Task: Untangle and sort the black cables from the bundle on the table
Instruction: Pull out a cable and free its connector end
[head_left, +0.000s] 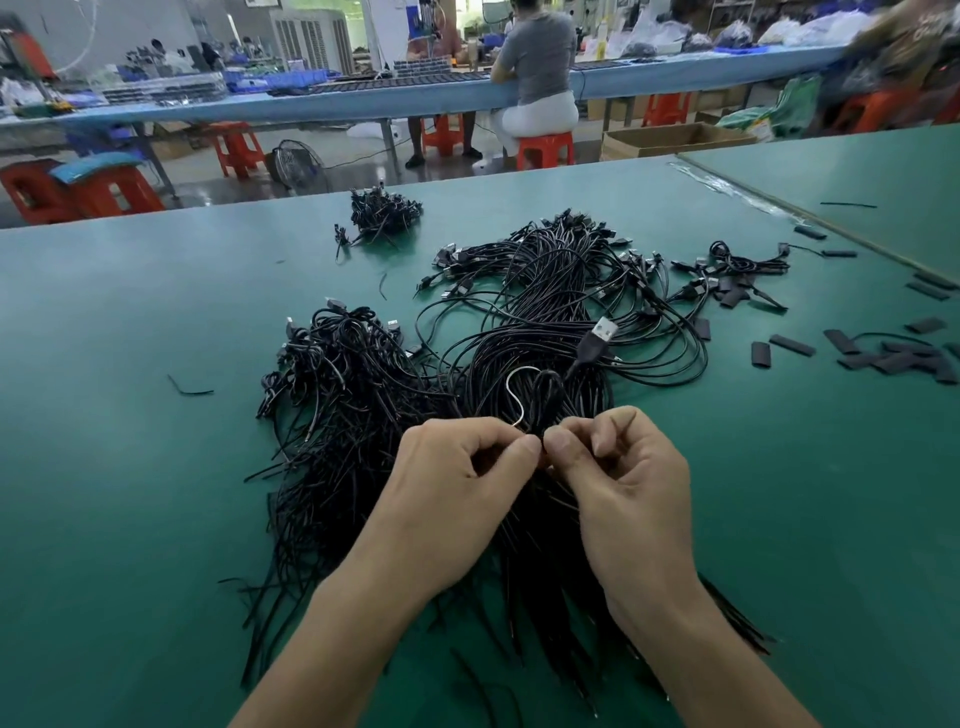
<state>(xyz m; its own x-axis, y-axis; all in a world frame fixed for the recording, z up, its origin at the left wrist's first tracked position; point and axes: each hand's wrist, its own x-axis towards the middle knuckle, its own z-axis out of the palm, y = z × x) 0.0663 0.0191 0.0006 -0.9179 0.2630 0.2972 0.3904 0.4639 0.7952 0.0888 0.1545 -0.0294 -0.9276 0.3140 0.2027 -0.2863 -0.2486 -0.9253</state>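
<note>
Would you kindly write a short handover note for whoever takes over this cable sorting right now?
Left hand: pinches a thin white wire over the bundle.
Right hand: pinches a black cable beside it; its USB plug is raised above the bundle.
Apart on the table: left heap, far heap, right heap, probably sorted already.
Left: the bundle, mostly tangled, under both hands.

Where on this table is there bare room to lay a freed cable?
Bare table lies left of the cable bundle, bar one scrap, and right of the right hand, nearer than the tube pieces. The centre is crowded.
</note>
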